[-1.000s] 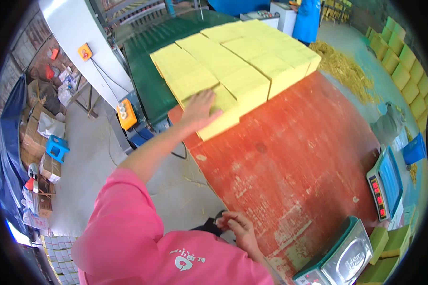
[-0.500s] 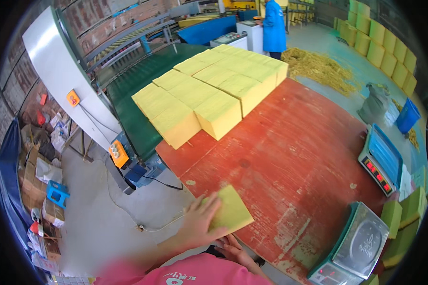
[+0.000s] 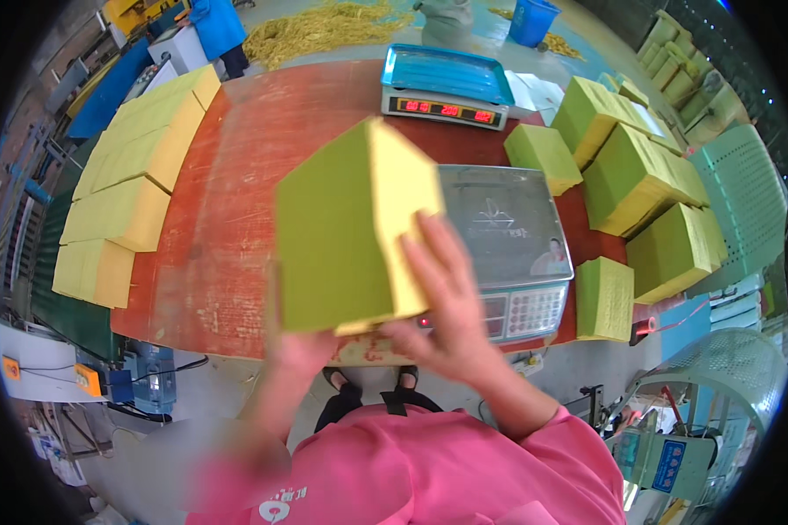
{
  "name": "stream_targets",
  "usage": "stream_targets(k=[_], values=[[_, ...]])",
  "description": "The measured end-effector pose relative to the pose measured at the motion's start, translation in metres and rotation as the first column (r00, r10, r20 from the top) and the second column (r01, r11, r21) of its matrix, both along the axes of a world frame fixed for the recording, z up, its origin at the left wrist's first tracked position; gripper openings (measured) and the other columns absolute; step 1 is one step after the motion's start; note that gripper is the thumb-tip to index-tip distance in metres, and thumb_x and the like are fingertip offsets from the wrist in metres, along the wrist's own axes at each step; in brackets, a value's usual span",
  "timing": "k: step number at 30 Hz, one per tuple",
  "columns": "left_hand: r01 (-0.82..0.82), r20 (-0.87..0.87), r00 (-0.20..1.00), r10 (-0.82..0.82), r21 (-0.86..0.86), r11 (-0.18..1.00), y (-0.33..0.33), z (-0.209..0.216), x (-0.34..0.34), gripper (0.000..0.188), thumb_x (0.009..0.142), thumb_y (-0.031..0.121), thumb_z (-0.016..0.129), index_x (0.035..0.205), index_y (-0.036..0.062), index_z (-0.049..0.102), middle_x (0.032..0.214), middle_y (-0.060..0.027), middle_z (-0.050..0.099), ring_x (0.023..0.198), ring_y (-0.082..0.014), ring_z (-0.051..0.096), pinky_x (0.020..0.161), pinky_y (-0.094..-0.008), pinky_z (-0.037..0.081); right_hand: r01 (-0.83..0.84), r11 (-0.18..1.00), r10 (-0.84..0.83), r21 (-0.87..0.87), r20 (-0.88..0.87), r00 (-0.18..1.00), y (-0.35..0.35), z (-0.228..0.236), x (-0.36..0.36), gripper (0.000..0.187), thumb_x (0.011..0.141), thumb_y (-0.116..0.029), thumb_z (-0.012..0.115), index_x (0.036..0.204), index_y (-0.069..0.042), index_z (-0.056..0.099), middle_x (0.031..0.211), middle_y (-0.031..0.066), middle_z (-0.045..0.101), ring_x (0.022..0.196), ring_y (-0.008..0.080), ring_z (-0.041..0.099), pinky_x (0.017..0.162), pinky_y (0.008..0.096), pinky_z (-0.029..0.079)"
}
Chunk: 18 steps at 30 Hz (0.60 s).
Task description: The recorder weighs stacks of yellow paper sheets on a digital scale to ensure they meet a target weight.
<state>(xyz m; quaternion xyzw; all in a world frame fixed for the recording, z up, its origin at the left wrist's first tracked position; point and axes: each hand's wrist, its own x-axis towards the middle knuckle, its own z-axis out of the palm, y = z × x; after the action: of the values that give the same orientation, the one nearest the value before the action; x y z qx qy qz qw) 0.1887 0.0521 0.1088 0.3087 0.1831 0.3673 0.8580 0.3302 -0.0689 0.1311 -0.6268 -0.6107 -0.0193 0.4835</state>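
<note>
A thick stack of yellow paper point(image 3: 333, 232) is held up, tilted, above the near edge of the red table point(image 3: 228, 192). My left hand point(image 3: 302, 350) grips it at its lower left; that hand is blurred and partly hidden by the stack. My right hand point(image 3: 446, 302) presses its fingers against the stack's right side, with the thumb near the bottom edge. Just right of the stack is a flat-topped silver scale point(image 3: 508, 236), partly covered by it and by my right hand.
Rows of yellow paper blocks point(image 3: 136, 162) stand at the left. More stacks point(image 3: 643, 179) fill the table's right end beside a green perforated chair back point(image 3: 744, 201). A scale with a blue tray point(image 3: 446, 74) sits at the far edge. A person in blue point(image 3: 217, 31) stands beyond.
My view has swung right. The left hand, earlier flat on yellow paper at the table's near edge, now holds a raised stack together with the right hand, which was low by the table edge.
</note>
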Motion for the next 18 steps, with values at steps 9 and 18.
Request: stream_targets(k=[9, 18], values=[[0.463, 0.373, 0.864, -0.339, -0.32, 0.827, -0.048, -0.063, 0.131, 0.063, 0.099, 0.058, 0.034, 0.14, 0.0108, 0.044, 0.14, -0.0077, 0.051, 0.126, -0.0245, 0.05, 0.105, -0.0469, 0.041, 0.169, 0.941, -0.12, -0.292, 0.18, 0.976, -0.032, 0.037, 0.125, 0.068, 0.069, -0.011, 0.074, 0.134, -0.004, 0.054, 0.142, 0.0214, 0.047, 0.135, 0.0402, 0.04, 0.111, 0.0458, 0.035], [0.441, -0.502, 0.828, -0.25, 0.306, 0.844, 0.088, -0.055, -0.06, 0.067, 0.095, 0.055, 0.052, 0.139, 0.0041, 0.046, 0.132, -0.0095, 0.056, 0.117, -0.0228, 0.054, 0.095, -0.0393, 0.047, 0.412, 0.903, -0.229, -0.123, 0.674, 0.703, -0.02, 0.064, 0.048, 0.047, 0.091, -0.027, 0.063, 0.13, -0.002, 0.058, 0.133, 0.0168, 0.058, 0.128, 0.0401, 0.048, 0.104, 0.052, 0.039]])
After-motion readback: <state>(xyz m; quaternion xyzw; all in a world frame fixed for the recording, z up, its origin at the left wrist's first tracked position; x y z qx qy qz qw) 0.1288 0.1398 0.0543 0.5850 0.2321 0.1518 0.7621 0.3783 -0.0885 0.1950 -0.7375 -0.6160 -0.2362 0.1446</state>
